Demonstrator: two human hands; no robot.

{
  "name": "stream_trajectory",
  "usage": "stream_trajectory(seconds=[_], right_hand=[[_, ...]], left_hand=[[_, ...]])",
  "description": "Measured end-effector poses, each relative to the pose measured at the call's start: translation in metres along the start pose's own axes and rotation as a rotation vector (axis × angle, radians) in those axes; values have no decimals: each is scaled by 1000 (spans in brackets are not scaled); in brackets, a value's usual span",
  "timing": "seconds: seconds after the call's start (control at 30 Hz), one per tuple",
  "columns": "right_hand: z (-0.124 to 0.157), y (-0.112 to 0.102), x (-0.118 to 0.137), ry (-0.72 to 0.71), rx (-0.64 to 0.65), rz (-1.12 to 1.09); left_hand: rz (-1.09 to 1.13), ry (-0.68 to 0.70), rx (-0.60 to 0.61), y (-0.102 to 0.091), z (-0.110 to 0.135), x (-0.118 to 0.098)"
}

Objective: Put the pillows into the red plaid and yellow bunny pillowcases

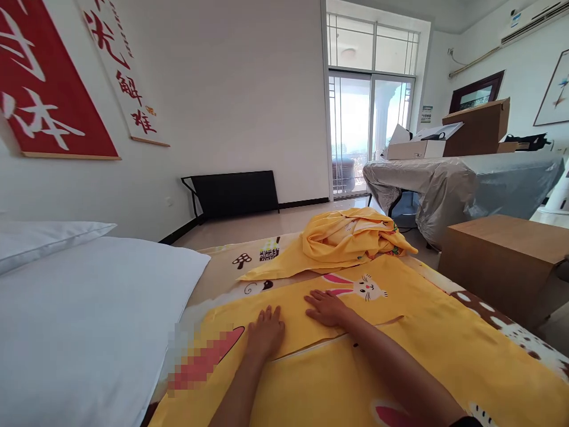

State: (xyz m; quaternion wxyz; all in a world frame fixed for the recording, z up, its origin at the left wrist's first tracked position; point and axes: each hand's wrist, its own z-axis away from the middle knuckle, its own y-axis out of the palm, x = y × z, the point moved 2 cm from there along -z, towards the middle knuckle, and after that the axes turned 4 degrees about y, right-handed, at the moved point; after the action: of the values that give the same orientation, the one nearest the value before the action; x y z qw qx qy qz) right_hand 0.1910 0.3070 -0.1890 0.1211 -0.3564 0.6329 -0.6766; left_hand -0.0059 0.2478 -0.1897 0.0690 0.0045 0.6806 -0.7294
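A yellow cloth (311,385) printed with rabbits lies spread over the bed, one part of it folded back on itself. My left hand (267,332) rests flat on the folded part, fingers apart, beside a pink printed ear. To its right, my right hand (328,307) also presses flat on the fabric, close to a printed white rabbit face. Neither hand grips anything. Just beyond them sits a bunched heap of matching yellow fabric (342,237). Under both lies a beige patterned bed cover (222,267).
White pillows (98,308) fill the left side. A cardboard box (493,267) stands at the right, near a plastic-covered table (498,172) bearing boxes. A black folded frame (235,194) leans against the wall. Glass doors (371,130) are at the back.
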Motion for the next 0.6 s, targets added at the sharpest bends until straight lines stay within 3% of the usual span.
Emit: stream_trajectory(seconds=[0.1,0.2,0.43,0.6], right_hand=[[-12,0,-12,-3,-17,21],[-11,-8,-45,22,-40,56],[23,-46,-180,216,-71,189],[45,-68,-241,334,-64,264]], left_hand=[[24,26,-16,2,-20,-10],[23,2,-61,6,-32,2],[-20,-124,-54,3,-39,80],[-52,-199,-58,3,-28,138]])
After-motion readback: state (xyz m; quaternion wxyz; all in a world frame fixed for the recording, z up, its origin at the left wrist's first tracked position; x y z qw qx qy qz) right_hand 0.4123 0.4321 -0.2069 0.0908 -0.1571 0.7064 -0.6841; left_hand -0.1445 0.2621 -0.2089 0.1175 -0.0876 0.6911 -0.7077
